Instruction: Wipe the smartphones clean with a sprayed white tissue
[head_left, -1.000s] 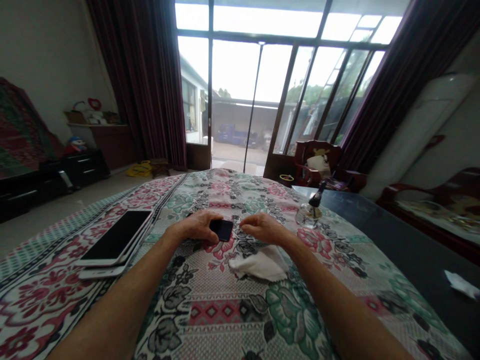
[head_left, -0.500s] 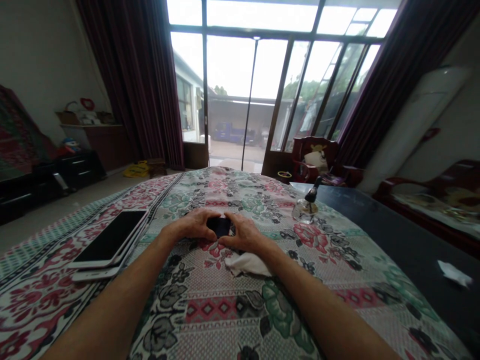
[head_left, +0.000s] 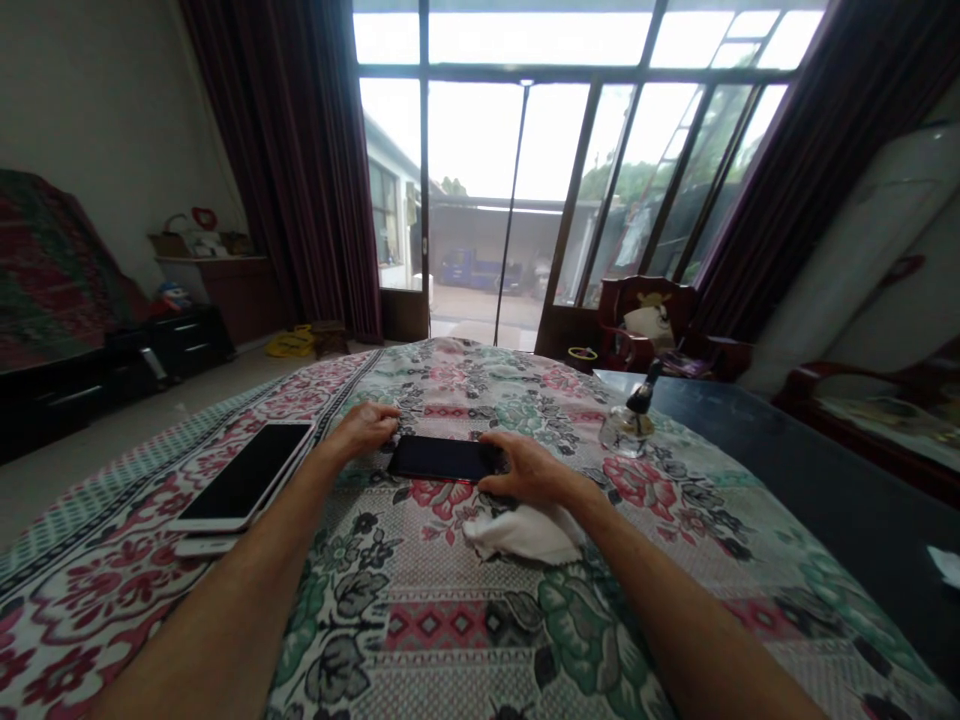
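A black smartphone (head_left: pixel 442 458) lies flat, screen up, on the flowered tablecloth (head_left: pixel 435 625). My right hand (head_left: pixel 525 468) grips its right end between thumb and fingers. Just beyond its left end is my left hand (head_left: pixel 366 428), apart from the phone, fingers loosely bent and nothing visible in them. A crumpled white cloth (head_left: pixel 525 533) rests below my right hand. On the left, beside my left forearm, a white-framed phone or tablet with a dark screen (head_left: pixel 244 477) lies stacked on another pale device (head_left: pixel 202 545).
A clear glass bottle with a black top (head_left: pixel 628 425) stands right of my right hand. Beyond it is a dark tabletop (head_left: pixel 757 440) with a white tissue (head_left: pixel 945 565) at its right. A wooden chair (head_left: pixel 637 320) and glass doors are at the back.
My left hand has let go of the black smartphone and moved left, uncovering its left end. My right hand stays on the right end. The view has shifted slightly.
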